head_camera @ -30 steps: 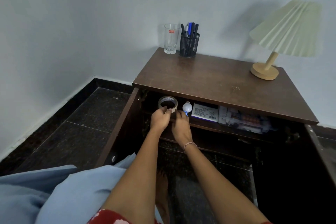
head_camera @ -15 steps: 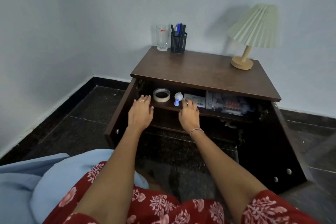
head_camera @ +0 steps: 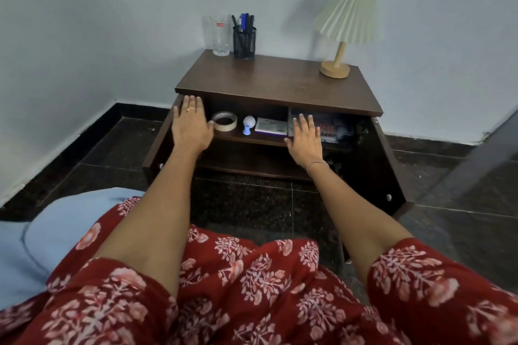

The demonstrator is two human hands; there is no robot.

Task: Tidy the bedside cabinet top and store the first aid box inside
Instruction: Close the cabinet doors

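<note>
Our left hand (head_camera: 192, 124) is spread flat, fingers straight and apart, a ring on one finger, holding nothing. It lies at the upper edge of the open left door (head_camera: 158, 145); we cannot tell whether it touches the wood. Our right hand (head_camera: 305, 138), spread and empty too, hangs in front of the shelf (head_camera: 244, 138) edge.

Just beyond its fingertips, in the right compartment of the cabinet (head_camera: 280, 84), sits the first aid box (head_camera: 329, 127), clear-sided and partly hidden by the fingers. Between our two hands the shelf carries:
- a tape roll (head_camera: 224, 120) just beside the left thumb
- a small white-and-blue bulb (head_camera: 249, 124)
- a flat white packet (head_camera: 271, 126) next to the right hand

Well beyond the hands, on the cabinet top, a glass (head_camera: 220, 36) and a pen holder (head_camera: 244, 41) stand side by side at the back left. A lamp (head_camera: 346, 25) stands at the back right. Right of the right hand the right door (head_camera: 389, 171) stands open.
</note>
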